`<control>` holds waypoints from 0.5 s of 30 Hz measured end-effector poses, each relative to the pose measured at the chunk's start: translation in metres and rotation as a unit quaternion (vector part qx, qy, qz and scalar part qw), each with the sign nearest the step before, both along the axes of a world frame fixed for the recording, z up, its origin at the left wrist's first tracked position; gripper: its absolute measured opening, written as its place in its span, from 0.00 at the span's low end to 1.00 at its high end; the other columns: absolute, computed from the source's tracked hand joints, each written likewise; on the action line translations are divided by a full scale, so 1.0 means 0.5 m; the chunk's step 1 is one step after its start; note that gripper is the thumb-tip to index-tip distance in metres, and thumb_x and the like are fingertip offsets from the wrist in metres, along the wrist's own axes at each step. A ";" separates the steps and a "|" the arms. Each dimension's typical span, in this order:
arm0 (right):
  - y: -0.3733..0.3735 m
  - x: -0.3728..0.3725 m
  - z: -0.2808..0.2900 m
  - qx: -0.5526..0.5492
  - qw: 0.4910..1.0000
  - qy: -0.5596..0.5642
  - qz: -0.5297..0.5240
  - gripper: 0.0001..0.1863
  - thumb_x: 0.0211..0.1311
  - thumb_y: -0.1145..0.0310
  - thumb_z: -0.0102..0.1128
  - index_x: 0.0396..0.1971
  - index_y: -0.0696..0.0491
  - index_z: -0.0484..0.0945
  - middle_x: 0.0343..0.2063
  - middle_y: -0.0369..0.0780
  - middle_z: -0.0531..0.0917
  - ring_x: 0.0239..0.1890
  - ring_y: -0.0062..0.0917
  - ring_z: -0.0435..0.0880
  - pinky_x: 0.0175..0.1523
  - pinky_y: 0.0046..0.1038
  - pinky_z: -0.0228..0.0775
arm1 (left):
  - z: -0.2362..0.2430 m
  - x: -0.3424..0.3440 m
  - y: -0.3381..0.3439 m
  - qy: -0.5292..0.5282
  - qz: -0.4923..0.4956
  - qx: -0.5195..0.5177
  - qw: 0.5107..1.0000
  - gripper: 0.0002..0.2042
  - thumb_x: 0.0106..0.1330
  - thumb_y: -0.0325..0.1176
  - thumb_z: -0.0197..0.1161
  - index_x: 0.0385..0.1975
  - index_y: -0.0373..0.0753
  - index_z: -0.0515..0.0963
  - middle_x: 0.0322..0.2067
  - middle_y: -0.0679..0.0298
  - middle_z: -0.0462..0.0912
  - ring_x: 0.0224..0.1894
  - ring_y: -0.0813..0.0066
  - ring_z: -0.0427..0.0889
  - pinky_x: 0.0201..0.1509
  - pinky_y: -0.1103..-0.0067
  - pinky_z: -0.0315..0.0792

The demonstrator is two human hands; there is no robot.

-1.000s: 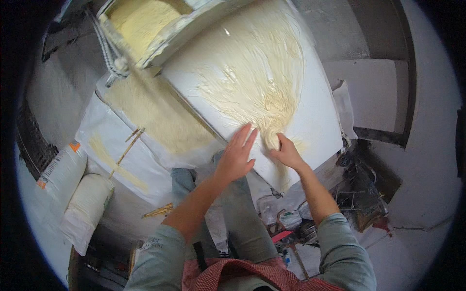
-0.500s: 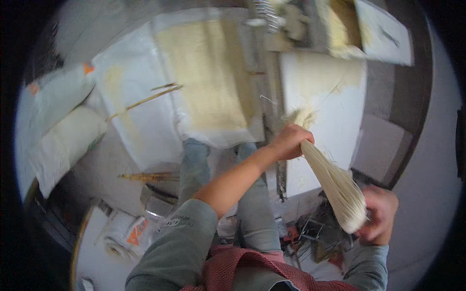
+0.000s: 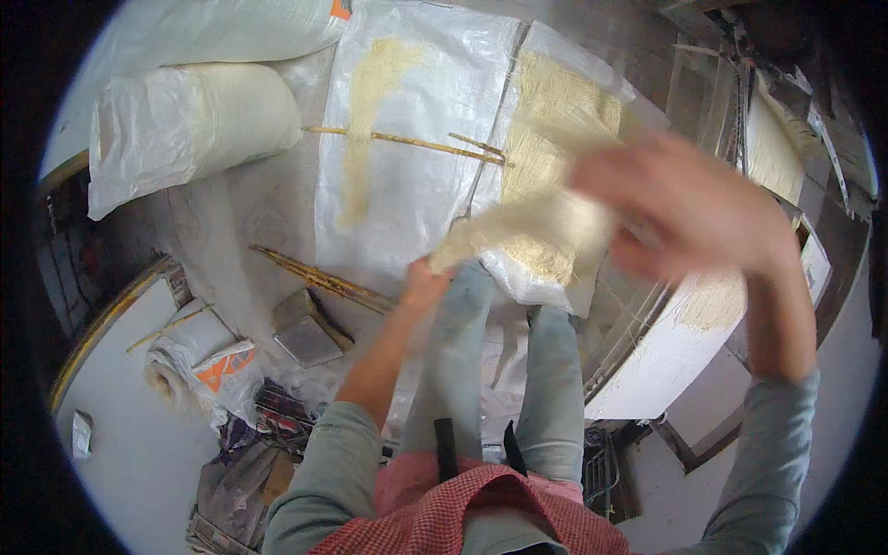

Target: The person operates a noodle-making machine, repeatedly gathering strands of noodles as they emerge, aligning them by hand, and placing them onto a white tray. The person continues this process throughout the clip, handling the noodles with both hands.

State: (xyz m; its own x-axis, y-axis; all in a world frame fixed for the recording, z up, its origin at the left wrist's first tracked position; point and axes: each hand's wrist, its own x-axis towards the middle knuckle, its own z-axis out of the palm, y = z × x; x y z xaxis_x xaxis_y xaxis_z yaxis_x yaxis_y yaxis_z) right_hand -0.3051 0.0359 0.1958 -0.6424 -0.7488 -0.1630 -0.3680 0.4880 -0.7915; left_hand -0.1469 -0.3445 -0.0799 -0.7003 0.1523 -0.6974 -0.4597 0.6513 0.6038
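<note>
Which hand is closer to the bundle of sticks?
Left. The left hand is just right of the bundle of sticks; the right hand is much farther right.

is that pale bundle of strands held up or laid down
Held up: the left hand grips the bundle by one end; the right hand too blurred to tell.

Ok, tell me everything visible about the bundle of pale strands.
The bundle of pale strands is cream-coloured, thin-stranded and noodle-like, though blurred. It slants up from the left hand, which holds its narrow end, widening toward the right hand, where blur hides whether they touch. Behind it lies a white sheet.
</note>
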 end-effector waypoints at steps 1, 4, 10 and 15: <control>-0.064 -0.055 -0.048 -0.015 0.996 0.088 -0.008 0.13 0.45 0.72 0.56 0.34 0.57 0.77 0.27 0.48 0.79 0.36 0.48 0.79 0.41 0.46 0.70 | -0.032 -0.014 -0.060 -0.035 0.028 -0.079 0.996 0.14 0.58 0.38 0.66 0.36 0.33 0.80 0.30 0.55 0.84 0.34 0.64 0.82 0.40 0.70 0.75; -0.249 -0.152 -0.247 0.145 0.911 0.365 -0.122 0.09 0.49 0.65 0.60 0.31 0.49 0.82 0.29 0.41 0.83 0.37 0.34 0.83 0.39 0.39 0.73 | -0.104 -0.022 -0.228 0.036 -0.071 -0.178 0.981 0.26 0.60 0.44 0.63 0.52 0.32 0.72 0.46 0.47 0.78 0.52 0.53 0.75 0.60 0.66 0.64; -0.177 0.157 -0.347 0.024 0.919 0.115 -0.377 0.13 0.52 0.69 0.59 0.39 0.54 0.77 0.43 0.45 0.79 0.47 0.40 0.79 0.49 0.40 0.72 | -0.158 0.023 -0.263 -0.116 -0.090 -0.205 0.968 0.27 0.63 0.38 0.61 0.60 0.32 0.65 0.57 0.49 0.70 0.60 0.54 0.69 0.65 0.67 0.61; 0.327 0.504 -0.195 0.216 0.638 0.257 -0.693 0.11 0.61 0.74 0.53 0.43 0.59 0.74 0.39 0.45 0.78 0.38 0.40 0.77 0.43 0.34 0.70 | -0.131 0.092 -0.121 -0.033 -0.193 -0.090 0.976 0.22 0.65 0.35 0.59 0.57 0.32 0.68 0.53 0.51 0.73 0.53 0.57 0.74 0.59 0.68 0.67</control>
